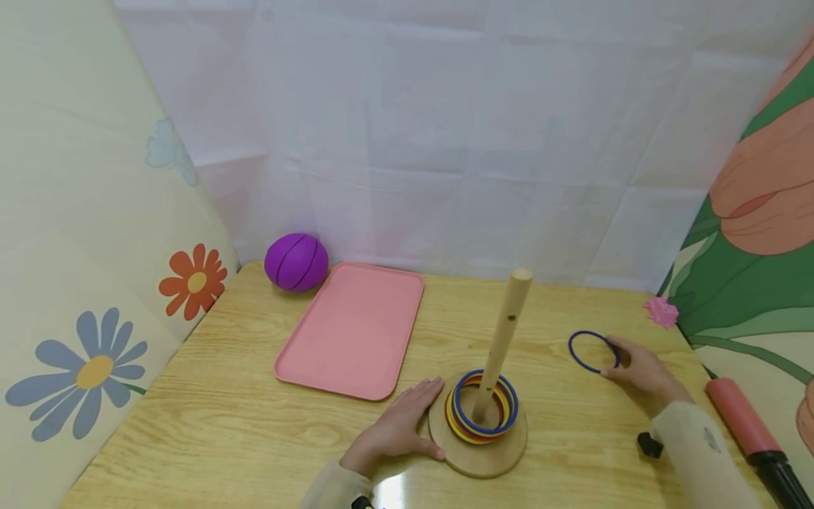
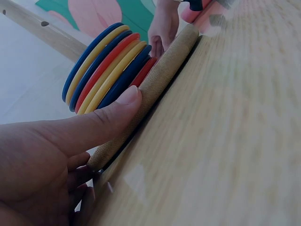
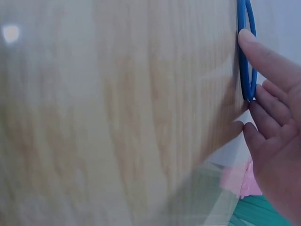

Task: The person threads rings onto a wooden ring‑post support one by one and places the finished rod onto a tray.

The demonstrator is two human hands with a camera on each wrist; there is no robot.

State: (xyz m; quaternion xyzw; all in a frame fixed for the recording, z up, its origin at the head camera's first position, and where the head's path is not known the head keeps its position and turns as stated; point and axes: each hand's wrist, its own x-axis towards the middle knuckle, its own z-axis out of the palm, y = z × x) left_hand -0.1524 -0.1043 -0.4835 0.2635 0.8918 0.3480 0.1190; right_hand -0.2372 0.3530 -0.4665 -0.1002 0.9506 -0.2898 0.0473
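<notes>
A wooden ring-toss stand with an upright peg (image 1: 502,346) rises from a round base (image 1: 480,463). Several blue, yellow and red rings (image 2: 108,70) are stacked around the peg's foot. My left hand (image 1: 403,424) rests against the left edge of the base, fingers stretched along it; in the left wrist view the thumb (image 2: 124,101) lies on the rim beside the stack. Off to the right, my right hand (image 1: 645,371) pinches a blue ring (image 1: 575,353) by its right side. The right wrist view shows this ring (image 3: 243,70) at the tabletop, between thumb and fingers.
A pink tray (image 1: 356,332) lies left of the stand, with a purple ball (image 1: 296,262) at its far left corner. A small pink spiky piece (image 1: 662,312) is at the right back edge. A red and black pump-like cylinder (image 1: 744,417) lies beside my right forearm.
</notes>
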